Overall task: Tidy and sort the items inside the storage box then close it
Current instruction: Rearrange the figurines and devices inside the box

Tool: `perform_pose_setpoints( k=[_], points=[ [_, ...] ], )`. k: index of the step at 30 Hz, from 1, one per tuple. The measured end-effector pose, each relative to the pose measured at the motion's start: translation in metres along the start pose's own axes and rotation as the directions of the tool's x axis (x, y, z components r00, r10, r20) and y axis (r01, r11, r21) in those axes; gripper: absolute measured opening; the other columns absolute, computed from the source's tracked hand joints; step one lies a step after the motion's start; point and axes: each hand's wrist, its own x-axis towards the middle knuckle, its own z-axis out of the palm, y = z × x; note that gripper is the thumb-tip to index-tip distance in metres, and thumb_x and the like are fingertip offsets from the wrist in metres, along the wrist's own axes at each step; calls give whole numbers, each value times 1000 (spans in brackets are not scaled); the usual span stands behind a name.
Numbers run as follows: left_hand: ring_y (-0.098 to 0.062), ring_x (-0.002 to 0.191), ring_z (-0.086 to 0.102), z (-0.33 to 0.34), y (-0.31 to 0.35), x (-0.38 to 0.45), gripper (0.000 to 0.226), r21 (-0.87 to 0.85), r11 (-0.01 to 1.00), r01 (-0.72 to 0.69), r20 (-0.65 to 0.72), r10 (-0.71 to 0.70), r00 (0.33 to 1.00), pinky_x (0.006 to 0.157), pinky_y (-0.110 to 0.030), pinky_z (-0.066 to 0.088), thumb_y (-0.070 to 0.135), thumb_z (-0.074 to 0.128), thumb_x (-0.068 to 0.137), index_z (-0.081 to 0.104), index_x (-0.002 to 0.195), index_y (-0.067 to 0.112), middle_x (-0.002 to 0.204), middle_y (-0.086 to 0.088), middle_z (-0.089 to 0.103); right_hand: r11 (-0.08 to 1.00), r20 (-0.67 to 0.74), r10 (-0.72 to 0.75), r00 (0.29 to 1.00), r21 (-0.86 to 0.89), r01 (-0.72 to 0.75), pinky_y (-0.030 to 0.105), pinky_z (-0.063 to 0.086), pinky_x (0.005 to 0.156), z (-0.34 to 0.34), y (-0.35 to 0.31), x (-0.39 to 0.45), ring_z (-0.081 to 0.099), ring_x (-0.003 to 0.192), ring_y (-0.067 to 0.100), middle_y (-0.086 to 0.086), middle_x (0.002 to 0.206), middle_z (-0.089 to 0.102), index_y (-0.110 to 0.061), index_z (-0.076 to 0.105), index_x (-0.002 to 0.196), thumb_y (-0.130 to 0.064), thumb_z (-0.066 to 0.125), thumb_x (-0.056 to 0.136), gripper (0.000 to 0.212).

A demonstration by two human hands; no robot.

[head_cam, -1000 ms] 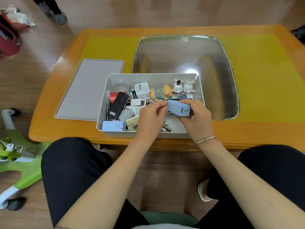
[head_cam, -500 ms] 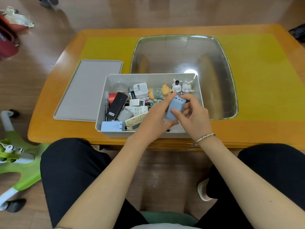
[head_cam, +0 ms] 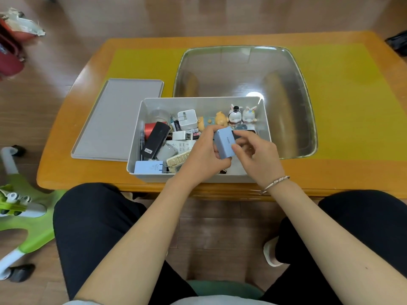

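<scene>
An open grey storage box (head_cam: 265, 119) stands at the table's near edge, full of small items. Above its middle, my left hand (head_cam: 203, 150) and my right hand (head_cam: 255, 150) both grip a light blue charger block (head_cam: 224, 143), now standing on end. Inside the box lie a black power bank (head_cam: 155, 139), a white plug (head_cam: 187, 118), a second blue charger (head_cam: 147, 167) at the front left, a beige remote (head_cam: 176, 160), a bear figurine (head_cam: 214, 121) and two rabbit figurines (head_cam: 241, 114). The box lid (head_cam: 116, 119) lies flat to the left.
A glass panel (head_cam: 244, 71) is set into the yellow table top (head_cam: 352, 95) behind the box. A green and white toy (head_cam: 19, 205) stands on the floor at left. My knees sit under the table's front edge.
The blue charger has been turned between my hands from lying flat to standing on end. Both hands stayed above the box.
</scene>
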Motion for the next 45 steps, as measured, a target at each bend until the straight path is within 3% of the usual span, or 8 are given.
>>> perform_pose_setpoints(
  k=[3, 10, 18, 24, 30, 33, 37, 45],
  points=[
    [-4, 75, 60, -2, -1, 2, 65, 77, 997, -7, 93, -1, 996, 63, -16, 51, 16, 77, 74, 38, 123, 29, 106, 6, 56, 965, -132, -97, 987, -257, 61, 18, 35, 80, -15, 7, 5, 52, 89, 19, 6, 96, 62, -10, 64, 107, -9, 64, 83, 24],
    [-11, 110, 41, 11, 0, 19, 71, 344, 918, -199, 260, 111, 959, 91, -24, 34, 26, 83, 70, 46, 130, 19, 126, 0, 43, 922, -11, 351, 936, -169, -348, 25, 32, 102, -26, 37, 17, 44, 122, 21, 10, 133, 40, -11, 40, 135, -6, 61, 86, 54],
    [0, 75, 48, 25, 2, 41, 59, 440, 874, -207, 449, -14, 894, 61, -12, 34, 24, 80, 74, 50, 124, 17, 115, 0, 52, 906, -23, 420, 907, -46, -421, 20, 36, 90, -14, 45, 18, 47, 116, 16, 5, 129, 47, -16, 42, 132, 1, 55, 87, 50],
    [-20, 118, 49, 36, 1, 48, 69, 514, 838, -185, 492, -112, 863, 88, -23, 36, 25, 77, 78, 45, 139, 15, 136, -5, 51, 910, -36, 410, 911, -47, -412, 16, 36, 87, -12, 47, 17, 49, 114, 15, 5, 129, 47, -16, 41, 133, 1, 54, 87, 50],
    [-14, 98, 60, 23, 10, 32, 73, 445, 895, -23, 458, -205, 865, 81, -29, 50, 60, 57, 86, 38, 143, 19, 123, -1, 58, 911, -44, 410, 911, -35, -412, 16, 36, 87, -11, 49, 16, 48, 117, 15, 5, 131, 46, -17, 40, 134, -1, 54, 88, 50],
    [-13, 108, 55, 27, 11, 17, 86, 472, 881, -34, 507, -240, 828, 84, -26, 45, 75, 53, 78, 30, 147, 30, 130, 4, 56, 909, -49, 415, 908, -20, -417, 17, 37, 87, -11, 49, 15, 48, 117, 14, 4, 131, 46, -18, 41, 134, -1, 53, 89, 50],
    [-22, 126, 48, 39, 13, 14, 76, 532, 834, -146, 554, -212, 805, 95, -30, 38, 61, 51, 89, 24, 151, 27, 144, -4, 48, 915, -45, 401, 915, -17, -402, 18, 37, 89, -11, 50, 14, 48, 117, 14, 5, 131, 46, -17, 41, 134, 0, 53, 89, 50],
    [-28, 120, 52, 48, 8, 14, 70, 593, 754, -282, 540, -113, 834, 92, -36, 42, 50, 53, 91, 23, 151, 31, 137, -9, 53, 915, -43, 403, 914, 10, -403, 19, 41, 89, -11, 49, 13, 45, 106, 5, 4, 128, 47, -18, 42, 133, 1, 52, 88, 50]
  ],
)
